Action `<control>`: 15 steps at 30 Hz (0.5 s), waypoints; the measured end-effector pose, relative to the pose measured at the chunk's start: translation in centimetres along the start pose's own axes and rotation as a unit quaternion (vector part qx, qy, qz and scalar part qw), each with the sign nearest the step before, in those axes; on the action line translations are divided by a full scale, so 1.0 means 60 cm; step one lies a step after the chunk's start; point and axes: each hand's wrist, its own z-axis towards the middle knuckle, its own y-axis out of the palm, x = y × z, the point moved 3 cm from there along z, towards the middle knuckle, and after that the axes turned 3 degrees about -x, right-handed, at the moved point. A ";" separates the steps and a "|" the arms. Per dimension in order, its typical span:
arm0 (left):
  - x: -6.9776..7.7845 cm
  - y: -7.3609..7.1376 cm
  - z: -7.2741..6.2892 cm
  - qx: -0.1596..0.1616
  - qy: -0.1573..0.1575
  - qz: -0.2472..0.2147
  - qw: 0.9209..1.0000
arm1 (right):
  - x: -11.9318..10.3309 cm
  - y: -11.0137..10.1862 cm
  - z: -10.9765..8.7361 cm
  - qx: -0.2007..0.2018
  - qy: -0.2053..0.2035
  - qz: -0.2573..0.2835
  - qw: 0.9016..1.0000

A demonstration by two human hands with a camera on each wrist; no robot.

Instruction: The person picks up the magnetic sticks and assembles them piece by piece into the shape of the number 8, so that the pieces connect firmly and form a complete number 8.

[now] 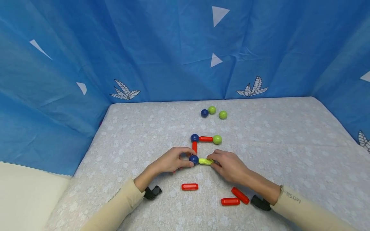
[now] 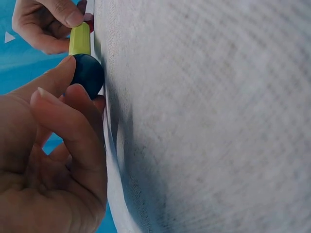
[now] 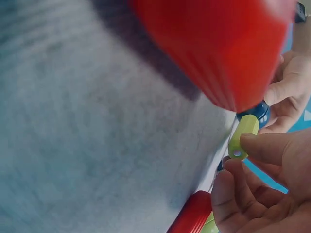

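My left hand [image 1: 174, 159] pinches a dark blue ball [image 1: 194, 159] between thumb and fingers. From the right, my right hand [image 1: 231, 166] grips a yellow-green rod [image 1: 204, 161], whose left end meets that ball. In the right wrist view the rod's free end shows a small shiny round spot, with the thumb on its side. A red rod [image 1: 194, 147] runs from the held ball up to another blue ball [image 1: 195, 138]. From there a second red rod [image 1: 206, 139] leads right to a green ball [image 1: 217, 139]. Part of another red piece pokes out beneath my left hand.
Farther back on the patterned cloth [image 1: 271, 128] sit a loose blue ball [image 1: 204, 113] and two green balls [image 1: 223, 115]. Nearer lie a red rod [image 1: 189, 186] in the middle and two red rods [image 1: 230, 201] beside my right forearm. A blue curtain [image 1: 173, 48] hangs behind.
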 end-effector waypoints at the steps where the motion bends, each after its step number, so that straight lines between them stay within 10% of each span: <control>1: 0.000 0.000 0.000 0.000 0.000 0.000 1.000 | 0.000 0.001 0.000 0.003 -0.002 -0.001 1.000; 9: -0.004 -0.001 -0.001 0.002 -0.001 0.004 1.000 | 0.002 -0.006 0.002 0.011 -0.007 0.011 1.000; 15: -0.002 -0.003 0.000 0.000 -0.006 0.006 1.000 | 0.031 -0.074 0.033 0.058 0.025 0.049 0.997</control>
